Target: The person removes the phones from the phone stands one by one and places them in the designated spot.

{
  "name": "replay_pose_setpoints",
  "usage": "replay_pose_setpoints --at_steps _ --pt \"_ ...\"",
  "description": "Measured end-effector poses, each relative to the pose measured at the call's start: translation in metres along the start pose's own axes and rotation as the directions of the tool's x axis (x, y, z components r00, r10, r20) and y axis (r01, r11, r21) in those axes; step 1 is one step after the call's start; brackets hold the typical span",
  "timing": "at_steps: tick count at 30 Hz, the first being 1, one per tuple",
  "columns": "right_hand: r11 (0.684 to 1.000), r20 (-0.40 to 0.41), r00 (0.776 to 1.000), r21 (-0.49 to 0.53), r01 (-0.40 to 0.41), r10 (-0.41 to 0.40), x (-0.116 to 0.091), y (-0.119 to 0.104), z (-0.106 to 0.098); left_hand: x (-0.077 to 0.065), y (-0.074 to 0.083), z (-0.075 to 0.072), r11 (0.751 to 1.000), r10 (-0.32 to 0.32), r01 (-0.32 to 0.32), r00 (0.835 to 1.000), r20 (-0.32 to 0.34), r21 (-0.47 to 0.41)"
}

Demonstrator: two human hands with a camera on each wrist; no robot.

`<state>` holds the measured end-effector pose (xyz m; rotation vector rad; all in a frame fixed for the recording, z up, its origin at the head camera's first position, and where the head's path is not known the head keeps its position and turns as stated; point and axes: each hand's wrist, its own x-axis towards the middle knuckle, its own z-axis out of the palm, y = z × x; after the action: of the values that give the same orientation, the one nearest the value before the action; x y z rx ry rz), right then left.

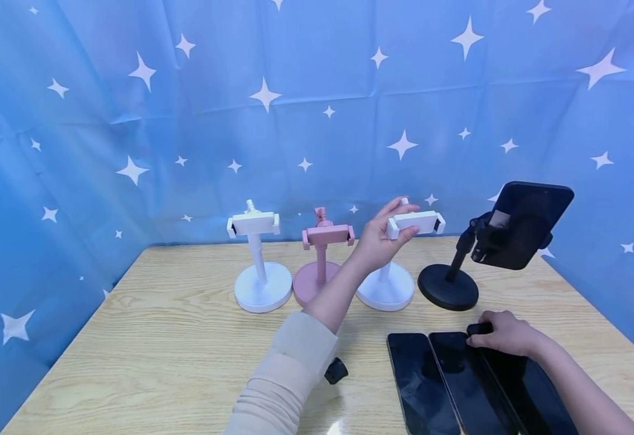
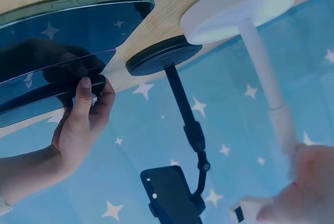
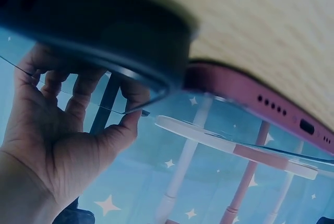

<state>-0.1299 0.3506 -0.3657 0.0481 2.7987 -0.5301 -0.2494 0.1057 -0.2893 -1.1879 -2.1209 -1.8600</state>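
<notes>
My left hand (image 1: 379, 238) grips the white clamp (image 1: 422, 223) at the top of a white phone stand (image 1: 386, 289), thumb in front and fingers behind. In the left wrist view, that hand is partly cut off by the frame's edge. My right hand (image 1: 504, 333) pinches the far end of the rightmost black-screened phone (image 1: 540, 389), with the thumb over the screen side. Two more phones lie flat beside it on its left, a middle phone (image 1: 460, 368) and a left phone (image 1: 417, 374).
A black stand (image 1: 448, 287) at the right carries a tilted phone (image 1: 531, 220) in its clamp. Left of my left hand stand a pink stand (image 1: 322, 266) and another white stand (image 1: 262, 287). A starred blue curtain (image 1: 317, 139) hangs behind the wooden table (image 1: 186, 338).
</notes>
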Motion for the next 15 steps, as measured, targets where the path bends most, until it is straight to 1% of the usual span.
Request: replay_pose_setpoints --at_steps 2,4,6,9,15 --pt "1.000 -0.017 1.000 -0.030 0.004 -0.004 0.000 0.000 0.000 -0.004 0.010 -0.002 1.000 -0.010 0.010 1.000 0.005 -0.013" --pt "0.999 -0.034 0.999 -0.048 0.010 -0.011 -0.001 -0.001 0.001 -0.004 0.010 -0.003 1.000 -0.005 0.005 1.000 0.009 -0.023" --pt "0.998 -0.049 0.999 -0.059 0.015 -0.018 -0.002 -0.002 0.001 -0.004 0.008 -0.003 0.999 0.000 0.001 1.000 0.014 -0.034" --pt "0.997 -0.061 0.998 -0.072 0.023 -0.027 -0.004 -0.002 0.001 0.001 -0.007 -0.001 0.998 0.003 -0.002 1.000 0.023 -0.055" --pt "0.994 -0.068 0.996 -0.100 0.044 -0.051 -0.005 -0.001 0.003 0.000 -0.009 -0.003 0.994 -0.041 0.044 0.999 0.036 -0.098"
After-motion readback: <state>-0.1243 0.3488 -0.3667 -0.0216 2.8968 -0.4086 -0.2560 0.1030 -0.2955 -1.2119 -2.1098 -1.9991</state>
